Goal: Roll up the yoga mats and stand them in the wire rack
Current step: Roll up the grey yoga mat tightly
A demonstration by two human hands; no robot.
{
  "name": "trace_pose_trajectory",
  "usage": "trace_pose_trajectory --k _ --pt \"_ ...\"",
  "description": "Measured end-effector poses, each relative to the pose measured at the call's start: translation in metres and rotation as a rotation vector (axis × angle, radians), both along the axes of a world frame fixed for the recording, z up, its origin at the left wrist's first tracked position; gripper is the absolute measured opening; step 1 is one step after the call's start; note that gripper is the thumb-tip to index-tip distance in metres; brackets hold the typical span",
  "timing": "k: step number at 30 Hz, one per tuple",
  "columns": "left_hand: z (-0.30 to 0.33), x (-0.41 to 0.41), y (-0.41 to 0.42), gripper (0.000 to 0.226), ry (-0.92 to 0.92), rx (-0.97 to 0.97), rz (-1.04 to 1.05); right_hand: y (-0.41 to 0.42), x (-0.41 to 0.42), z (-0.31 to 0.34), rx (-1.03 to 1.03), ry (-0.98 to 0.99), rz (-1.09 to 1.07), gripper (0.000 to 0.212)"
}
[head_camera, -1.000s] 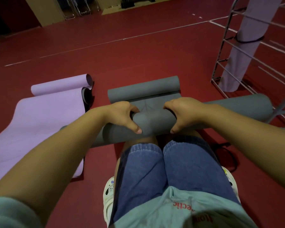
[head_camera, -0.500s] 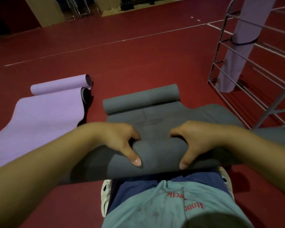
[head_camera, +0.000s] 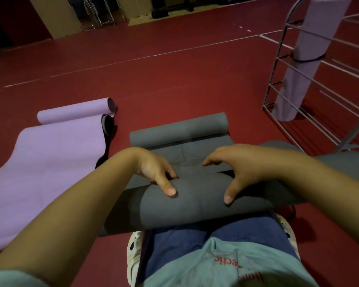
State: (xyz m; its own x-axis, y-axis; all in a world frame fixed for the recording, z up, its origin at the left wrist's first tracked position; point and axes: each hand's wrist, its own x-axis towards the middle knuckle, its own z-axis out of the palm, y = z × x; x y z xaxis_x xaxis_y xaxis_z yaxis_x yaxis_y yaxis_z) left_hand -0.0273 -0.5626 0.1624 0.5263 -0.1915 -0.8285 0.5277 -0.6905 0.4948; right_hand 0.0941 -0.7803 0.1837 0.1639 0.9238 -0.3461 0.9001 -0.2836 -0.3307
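Both hands, left hand (head_camera: 153,170) and right hand (head_camera: 234,168), curled over the grey mat's roll (head_camera: 195,206) at frame center, thumbs pressing it.

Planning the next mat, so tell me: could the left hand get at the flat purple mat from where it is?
Probably yes. The left hand rests on the grey mat's roll, and the purple mat lies flat on the floor beside it on that side, with nothing visible between them.
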Motion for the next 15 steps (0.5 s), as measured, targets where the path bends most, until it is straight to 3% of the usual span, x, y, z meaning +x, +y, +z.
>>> trace_pose_trajectory --k 2,5,9,11,15 --pt "0.000 0.000 -0.001 0.084 -0.002 -0.002 0.022 -0.009 -0.008 -0.004 0.174 0.016 -0.030 0.067" --pt "0.006 -0.006 -0.007 0.084 -0.052 0.089 -0.001 -0.017 -0.010 -0.013 0.228 0.133 -0.107 0.050" --pt "0.030 -0.026 -0.021 0.068 -0.451 0.473 -0.064 -0.010 0.002 -0.019 0.206 0.237 -0.155 0.045" --pt "0.044 -0.042 -0.036 0.063 -0.648 0.514 -0.040 -0.004 0.011 -0.017 0.160 0.287 -0.163 0.043" --pt "0.054 -0.066 -0.067 0.056 -0.749 0.624 -0.133 0.006 0.024 -0.013 0.070 0.325 -0.134 0.040"
